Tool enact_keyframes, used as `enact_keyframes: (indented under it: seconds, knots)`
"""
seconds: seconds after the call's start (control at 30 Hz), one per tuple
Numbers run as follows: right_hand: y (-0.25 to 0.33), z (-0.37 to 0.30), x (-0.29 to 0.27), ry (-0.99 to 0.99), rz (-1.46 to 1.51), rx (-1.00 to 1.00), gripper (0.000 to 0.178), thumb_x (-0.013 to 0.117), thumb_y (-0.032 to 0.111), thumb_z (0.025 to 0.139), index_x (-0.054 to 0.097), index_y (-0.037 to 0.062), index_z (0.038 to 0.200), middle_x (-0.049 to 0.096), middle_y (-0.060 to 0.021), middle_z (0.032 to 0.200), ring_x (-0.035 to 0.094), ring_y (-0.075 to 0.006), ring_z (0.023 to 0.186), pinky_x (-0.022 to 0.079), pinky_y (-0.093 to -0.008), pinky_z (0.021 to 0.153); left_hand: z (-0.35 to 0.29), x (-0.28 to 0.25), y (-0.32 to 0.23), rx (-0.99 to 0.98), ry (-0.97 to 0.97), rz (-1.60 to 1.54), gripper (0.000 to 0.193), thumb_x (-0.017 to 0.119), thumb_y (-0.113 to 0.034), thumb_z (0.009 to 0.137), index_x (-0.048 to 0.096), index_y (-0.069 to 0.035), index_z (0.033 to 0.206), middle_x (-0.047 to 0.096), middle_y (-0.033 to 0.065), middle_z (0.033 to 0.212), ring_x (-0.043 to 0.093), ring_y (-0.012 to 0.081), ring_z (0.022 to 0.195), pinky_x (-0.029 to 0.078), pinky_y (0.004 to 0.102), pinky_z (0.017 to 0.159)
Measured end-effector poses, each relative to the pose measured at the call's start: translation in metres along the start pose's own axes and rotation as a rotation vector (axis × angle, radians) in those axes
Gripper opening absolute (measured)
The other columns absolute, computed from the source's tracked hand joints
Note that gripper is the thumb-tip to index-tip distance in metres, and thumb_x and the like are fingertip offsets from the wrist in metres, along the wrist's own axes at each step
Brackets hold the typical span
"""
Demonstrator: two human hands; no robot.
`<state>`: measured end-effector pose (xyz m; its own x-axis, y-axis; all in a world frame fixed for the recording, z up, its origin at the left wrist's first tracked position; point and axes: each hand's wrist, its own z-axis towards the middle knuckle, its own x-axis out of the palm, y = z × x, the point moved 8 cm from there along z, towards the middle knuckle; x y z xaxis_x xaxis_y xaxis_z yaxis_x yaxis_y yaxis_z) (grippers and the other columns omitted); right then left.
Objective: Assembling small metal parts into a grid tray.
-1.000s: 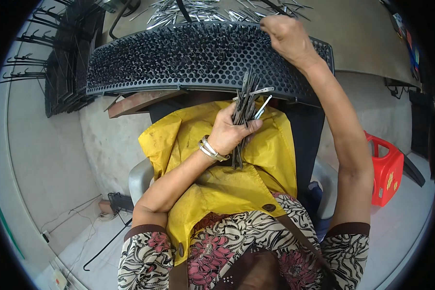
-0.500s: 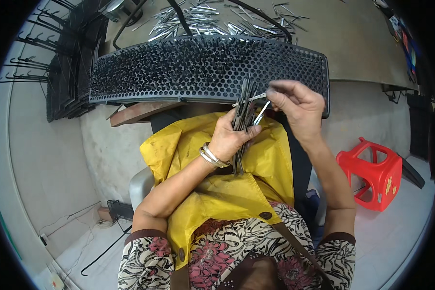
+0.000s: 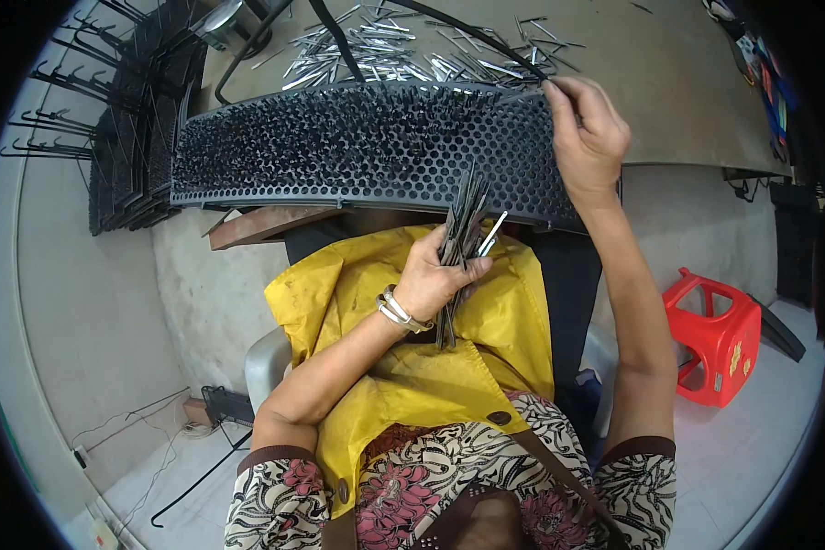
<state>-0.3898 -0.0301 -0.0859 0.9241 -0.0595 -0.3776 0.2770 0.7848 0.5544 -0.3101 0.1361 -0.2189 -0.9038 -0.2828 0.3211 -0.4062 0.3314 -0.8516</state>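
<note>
My left hand (image 3: 435, 280) is closed around a bundle of thin, dark metal strips (image 3: 465, 220), held roughly upright over the yellow apron (image 3: 376, 376). A couple of shiny silver strips (image 3: 493, 234) stick out of the bundle beside the thumb. Before me stands a long black perforated rack (image 3: 513, 165), its holes densely filled with short dark pieces at the left and middle, with more bare holes toward the right. My right hand (image 3: 591, 128) is closed at the rack's far right rim, where the black handle bar (image 3: 467, 37) ends; its fingertips seem to grip there.
Loose silver strips (image 3: 376, 46) lie scattered on the table (image 3: 687, 101) behind the rack, near a metal container (image 3: 229, 23). Black racks with hooks (image 3: 128, 156) stand at the left. A wooden piece (image 3: 266, 225) is under the rack. On the right floor stands a red stool (image 3: 720, 335).
My right hand has moved from beside the bundle, where it pinched a strip, up to the rack's far right rim. The rack's handle bar has shifted left. My left hand keeps its bundle.
</note>
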Motion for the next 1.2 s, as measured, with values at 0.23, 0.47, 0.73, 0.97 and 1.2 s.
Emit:
enact_keyframes:
  seconds: [0.23,0.47,0.73,0.97,1.2]
  knots:
    - [0.016,-0.003,0.033,0.156,-0.13,-0.396,0.012,0.059,-0.008,0.067,0.055,-0.0036,0.078,0.056,-0.0152,0.074,0.055,-0.0312,0.068,0.046,-0.0339,0.061,-0.001,-0.002,0.0,0.009,0.007,-0.001,0.035,0.065,-0.006,0.076,0.048,-0.001,0.106,0.05,-0.0026,0.063,0.045,0.0046,0.047,0.038,0.0189,0.042]
    - [0.013,-0.012,0.064,0.48,-0.229,-0.458,0.008,0.056,-0.003,0.071,0.055,-0.0026,0.078,0.054,-0.0151,0.073,0.053,-0.031,0.07,0.044,-0.0368,0.064,-0.002,-0.001,-0.001,0.007,0.001,-0.022,0.025,0.066,-0.006,0.075,0.049,-0.002,0.093,0.05,-0.0023,0.063,0.045,0.0046,0.048,0.038,0.0188,0.042]
    - [-0.002,-0.043,0.036,0.627,0.356,0.588,0.019,0.063,0.006,0.075,0.06,-0.004,0.091,0.059,-0.0051,0.064,0.049,-0.0071,0.049,0.038,-0.0209,0.044,-0.002,-0.001,-0.006,0.036,0.015,-0.059,0.026,0.066,-0.006,0.075,0.049,-0.003,0.095,0.05,-0.0024,0.063,0.045,0.0051,0.047,0.038,0.0194,0.042]
    - [-0.007,-0.068,0.036,0.621,0.63,0.87,0.008,0.061,-0.001,0.076,0.061,-0.0019,0.083,0.055,-0.0005,0.061,0.044,-0.0025,0.046,0.032,-0.0158,0.04,-0.001,0.012,-0.011,0.046,0.096,-0.085,0.028,0.067,-0.007,0.075,0.048,-0.003,0.096,0.05,-0.0024,0.063,0.045,0.0052,0.047,0.038,0.0191,0.043]
    - [-0.024,-0.02,0.009,0.131,0.219,0.374,0.008,0.063,0.003,0.077,0.061,-0.0015,0.083,0.055,0.0022,0.064,0.046,-0.0017,0.054,0.037,-0.0155,0.048,0.0,0.004,0.001,0.016,0.043,-0.055,0.025,0.067,-0.007,0.075,0.048,-0.004,0.092,0.049,-0.0025,0.061,0.045,0.0051,0.047,0.038,0.0191,0.042]
